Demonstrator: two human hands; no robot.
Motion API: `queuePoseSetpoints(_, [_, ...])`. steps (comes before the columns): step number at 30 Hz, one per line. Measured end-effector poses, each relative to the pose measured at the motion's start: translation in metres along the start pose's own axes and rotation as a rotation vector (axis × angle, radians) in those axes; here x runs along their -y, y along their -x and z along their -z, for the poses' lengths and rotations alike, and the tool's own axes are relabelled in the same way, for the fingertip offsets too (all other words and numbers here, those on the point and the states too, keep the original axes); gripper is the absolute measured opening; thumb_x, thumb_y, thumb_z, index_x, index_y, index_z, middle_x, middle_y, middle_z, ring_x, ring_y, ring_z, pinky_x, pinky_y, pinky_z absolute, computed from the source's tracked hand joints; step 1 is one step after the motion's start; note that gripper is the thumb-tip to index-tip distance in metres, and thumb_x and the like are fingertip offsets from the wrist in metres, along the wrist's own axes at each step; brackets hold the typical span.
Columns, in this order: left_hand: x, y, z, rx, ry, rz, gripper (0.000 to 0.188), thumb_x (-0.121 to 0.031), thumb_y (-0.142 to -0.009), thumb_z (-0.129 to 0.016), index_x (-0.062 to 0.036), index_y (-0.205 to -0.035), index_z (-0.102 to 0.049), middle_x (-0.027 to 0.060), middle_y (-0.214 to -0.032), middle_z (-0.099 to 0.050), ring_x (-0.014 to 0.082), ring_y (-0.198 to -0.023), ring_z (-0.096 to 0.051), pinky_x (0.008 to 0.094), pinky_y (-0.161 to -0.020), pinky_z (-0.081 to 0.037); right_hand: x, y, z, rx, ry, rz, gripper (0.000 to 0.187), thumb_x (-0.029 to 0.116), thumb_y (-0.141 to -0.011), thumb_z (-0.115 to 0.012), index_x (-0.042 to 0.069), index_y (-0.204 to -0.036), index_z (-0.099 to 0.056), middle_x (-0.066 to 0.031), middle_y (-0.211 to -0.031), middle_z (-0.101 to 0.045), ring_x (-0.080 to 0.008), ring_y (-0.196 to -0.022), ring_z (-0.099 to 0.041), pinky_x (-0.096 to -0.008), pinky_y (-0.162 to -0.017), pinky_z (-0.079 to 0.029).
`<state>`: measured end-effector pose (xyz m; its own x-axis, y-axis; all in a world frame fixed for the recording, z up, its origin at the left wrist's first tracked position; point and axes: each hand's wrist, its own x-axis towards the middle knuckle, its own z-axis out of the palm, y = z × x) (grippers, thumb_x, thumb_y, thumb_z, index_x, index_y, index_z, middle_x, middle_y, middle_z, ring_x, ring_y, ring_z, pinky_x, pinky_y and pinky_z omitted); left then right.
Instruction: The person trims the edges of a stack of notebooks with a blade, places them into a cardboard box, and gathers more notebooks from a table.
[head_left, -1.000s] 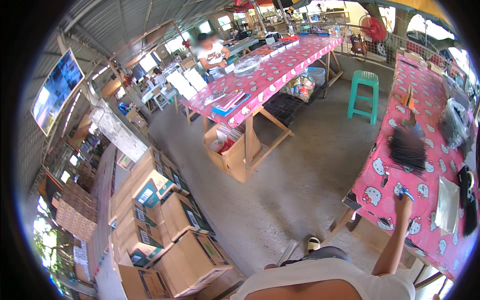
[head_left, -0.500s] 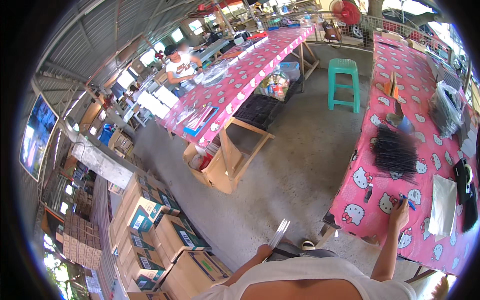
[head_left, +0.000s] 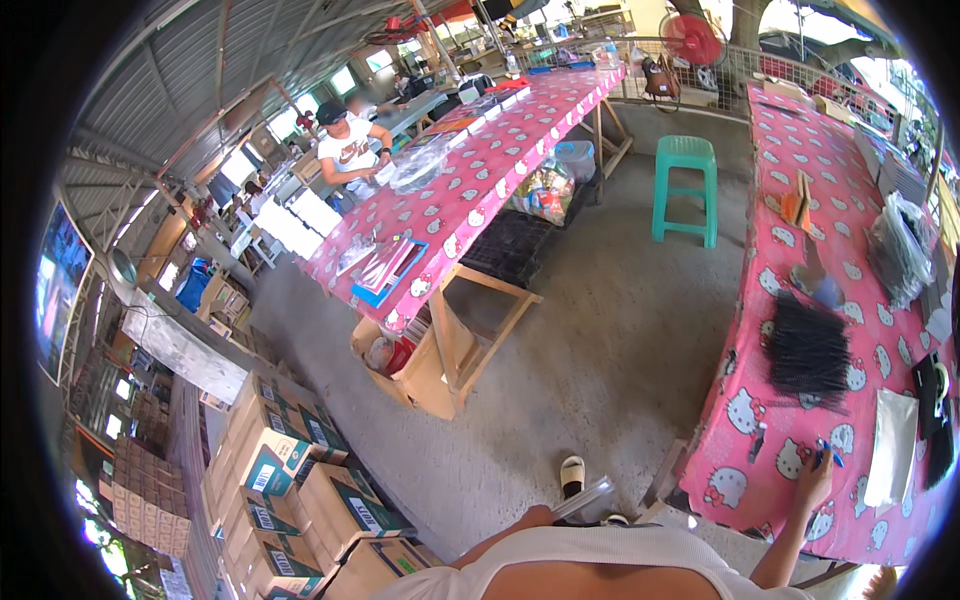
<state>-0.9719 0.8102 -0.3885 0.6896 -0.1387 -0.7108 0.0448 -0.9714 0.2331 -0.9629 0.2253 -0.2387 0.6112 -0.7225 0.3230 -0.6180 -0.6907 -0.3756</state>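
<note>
At the lower middle, my left hand (head_left: 540, 514) is closed around a slim bundle of pale, shiny strips (head_left: 590, 497); it hangs beside my body, above the floor. My right hand (head_left: 817, 480) reaches down to the pink table at the right, its fingers closed at a small blue pen-like thing (head_left: 836, 459). Just beyond lies a pile of thin black bristly strips (head_left: 806, 350). A small black-and-grey item (head_left: 758, 441) lies to the left of the hand, and a flat clear plastic sleeve (head_left: 889, 448) to its right.
A second pink-covered table (head_left: 440, 220) stands ahead, with a person (head_left: 350, 150) working on its far side. A green stool (head_left: 685, 190) occupies the floor between the tables. Stacked cartons (head_left: 270, 470) fill the lower left, and an open cardboard box (head_left: 410, 375) sits under the far table.
The view has shifted, and a sandalled foot now shows farther forward. My left hand with the pale bundle is lower, its strips tilted more to the right. My right hand stays at the blue thing.
</note>
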Motion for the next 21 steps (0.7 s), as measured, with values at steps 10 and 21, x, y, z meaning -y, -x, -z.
queuePoseSetpoints(10, [0.119,-0.08,0.112,-0.037,0.062,-0.087,0.054,-0.051,-0.077,-0.049,-0.0002,-0.086,-0.066,0.023,-0.091,-0.063,0.0384,-0.086,-0.061,0.0455,-0.074,-0.047,0.003,-0.019,-0.036,-0.173,0.229,-0.424,0.042,0.031,-0.089,-0.041,0.001,-0.118,-0.047,-0.0209,-0.108,-0.056,-0.0378,-0.093,-0.057,-0.0476,-0.076,-0.046])
queuePoseSetpoints(21, [0.194,-0.096,0.136,-0.066,0.014,-0.177,0.034,-0.028,-0.08,-0.044,-0.0001,-0.082,-0.063,0.0238,-0.099,-0.059,0.0376,-0.09,-0.059,0.0446,-0.078,-0.047,0.094,0.001,-0.047,-0.154,0.35,-0.492,0.032,0.02,-0.088,-0.033,0.005,-0.113,-0.047,-0.0181,-0.099,-0.057,-0.0372,-0.081,-0.06,-0.0476,-0.064,-0.05])
